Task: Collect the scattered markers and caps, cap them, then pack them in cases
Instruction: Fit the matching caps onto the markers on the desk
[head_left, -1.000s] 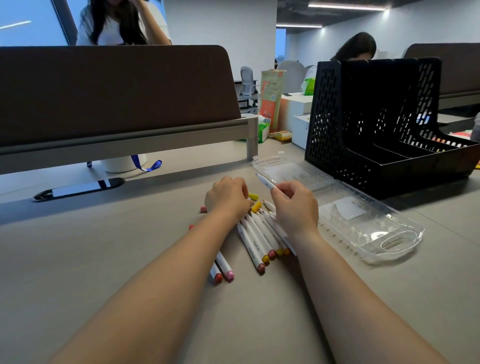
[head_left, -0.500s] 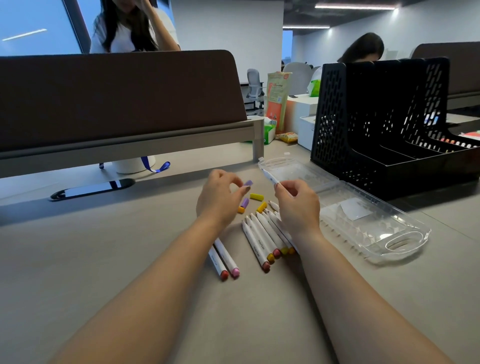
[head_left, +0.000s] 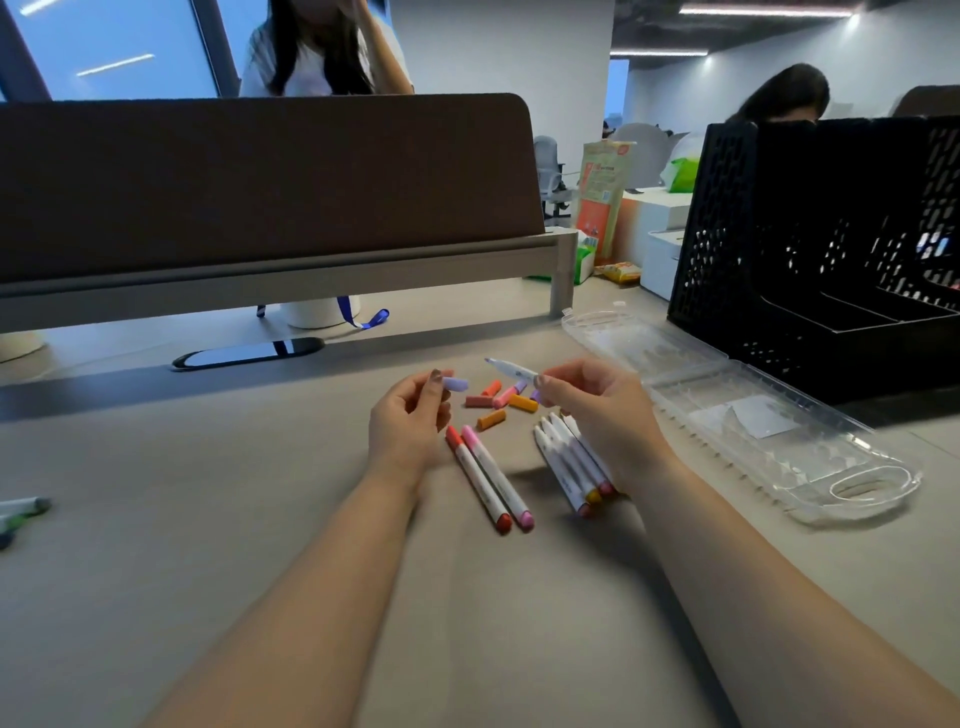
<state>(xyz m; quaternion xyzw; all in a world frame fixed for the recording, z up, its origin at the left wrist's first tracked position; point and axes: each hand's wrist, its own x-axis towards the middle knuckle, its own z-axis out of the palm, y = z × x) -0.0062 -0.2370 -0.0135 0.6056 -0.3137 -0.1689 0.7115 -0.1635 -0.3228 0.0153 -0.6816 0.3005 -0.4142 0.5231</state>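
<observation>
Left hand (head_left: 410, 423) pinching purple cap (head_left: 457, 384); right hand (head_left: 602, 415) pinching uncapped marker (head_left: 511, 370), tip pointing left. Hands apart, loose caps (head_left: 501, 402) between. Open case (head_left: 675, 358) right. Risk, judged: misaligned push, cap slipping away, ink on fingers.

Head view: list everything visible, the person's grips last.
purple cap: one, purple, left grip
uncapped marker: one, white, right grip
loose caps: about five, red, pink, orange, desk between grips
capped markers: two, red, pink, by left wrist
marker bundle: several, white, beside right wrist
side markers: few, greenish, desk's left edge
case: one, clear, right of bundle
file organiser: one, black, behind case
divider: one, brown, far side
phone: one, dark, below divider
left grip: one, pinches purple cap
right grip: one, holds uncapped marker
</observation>
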